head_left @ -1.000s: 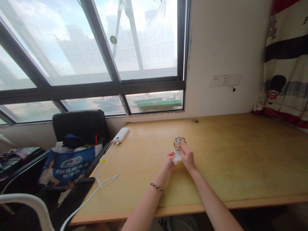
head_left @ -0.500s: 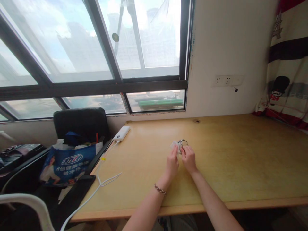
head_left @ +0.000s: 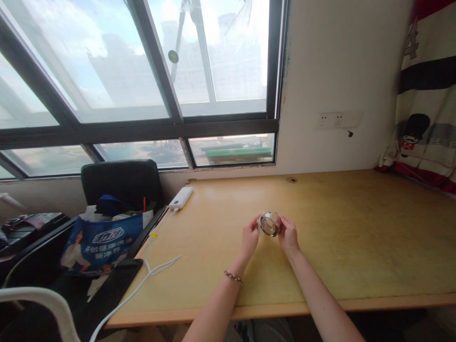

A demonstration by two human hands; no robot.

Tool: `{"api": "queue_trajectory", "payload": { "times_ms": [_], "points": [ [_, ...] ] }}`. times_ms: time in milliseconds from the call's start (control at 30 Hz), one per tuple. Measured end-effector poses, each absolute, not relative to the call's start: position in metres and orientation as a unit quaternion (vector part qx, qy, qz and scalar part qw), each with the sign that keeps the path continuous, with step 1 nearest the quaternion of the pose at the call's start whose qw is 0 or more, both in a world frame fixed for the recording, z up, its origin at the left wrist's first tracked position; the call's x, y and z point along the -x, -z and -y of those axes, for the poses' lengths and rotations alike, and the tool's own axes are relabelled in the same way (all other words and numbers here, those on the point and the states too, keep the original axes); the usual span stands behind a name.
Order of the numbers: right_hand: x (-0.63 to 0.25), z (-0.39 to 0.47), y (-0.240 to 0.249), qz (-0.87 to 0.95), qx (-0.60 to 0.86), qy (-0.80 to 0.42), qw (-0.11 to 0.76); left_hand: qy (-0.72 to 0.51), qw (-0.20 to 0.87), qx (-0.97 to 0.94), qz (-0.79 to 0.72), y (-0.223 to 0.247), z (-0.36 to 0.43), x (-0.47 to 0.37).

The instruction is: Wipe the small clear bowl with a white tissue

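Between my two hands, above the wooden desk, is a small round see-through cup [head_left: 270, 224] that looks like glass, with a dark, uneven edge. Its open side faces me at a tilt. My left hand [head_left: 251, 238], with a braided bracelet at the wrist, pinches the cup's left side. A pale, thin piece of something shows at that side, too small to make out. The fingers of my right hand [head_left: 289, 234] close on the cup's right side. Both sets of fingertips are partly hidden behind it.
A white power bank [head_left: 182, 197] with a white cable lies along the desk's left edge. Left of the desk [head_left: 338, 266] stands a black chair [head_left: 119, 183] holding a blue bag [head_left: 101, 242]. A window, wall sockets and a curtain are behind.
My hands have moved apart slightly, and the cup has been turned so its round opening shows. The white crumpled material seen by my left fingers is now mostly out of sight.
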State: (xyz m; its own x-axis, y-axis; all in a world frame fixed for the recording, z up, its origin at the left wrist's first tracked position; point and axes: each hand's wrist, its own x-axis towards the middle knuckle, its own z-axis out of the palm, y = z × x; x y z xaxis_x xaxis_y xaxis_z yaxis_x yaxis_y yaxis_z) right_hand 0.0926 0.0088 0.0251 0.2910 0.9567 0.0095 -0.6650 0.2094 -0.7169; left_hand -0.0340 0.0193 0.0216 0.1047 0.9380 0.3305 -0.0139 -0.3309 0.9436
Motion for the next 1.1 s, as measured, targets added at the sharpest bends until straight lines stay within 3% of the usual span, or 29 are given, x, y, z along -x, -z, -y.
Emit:
{"api": "queue_trajectory", "payload": {
  "times_ms": [300,700,800,967,1100],
  "points": [
    [-0.101,-0.019,-0.022,0.171,0.248,-0.582,0.755,-0.422,0.701,-0.492,-0.297,-0.016,-0.012,0.022],
    [-0.091,-0.013,-0.027,0.308,0.325,-0.531,0.719,-0.487,0.731,-0.376,-0.296,-0.015,-0.019,0.023],
    [-0.088,-0.007,-0.028,0.409,0.427,-0.426,0.685,-0.469,0.752,-0.369,-0.281,-0.019,-0.017,0.023],
    [-0.084,0.001,-0.031,0.622,0.537,-0.109,0.559,-0.469,0.766,-0.344,-0.274,-0.023,-0.014,0.023],
    [-0.083,0.005,-0.037,0.687,0.551,0.001,0.474,-0.484,0.780,-0.298,-0.262,-0.028,-0.015,0.028]
  ]
}}
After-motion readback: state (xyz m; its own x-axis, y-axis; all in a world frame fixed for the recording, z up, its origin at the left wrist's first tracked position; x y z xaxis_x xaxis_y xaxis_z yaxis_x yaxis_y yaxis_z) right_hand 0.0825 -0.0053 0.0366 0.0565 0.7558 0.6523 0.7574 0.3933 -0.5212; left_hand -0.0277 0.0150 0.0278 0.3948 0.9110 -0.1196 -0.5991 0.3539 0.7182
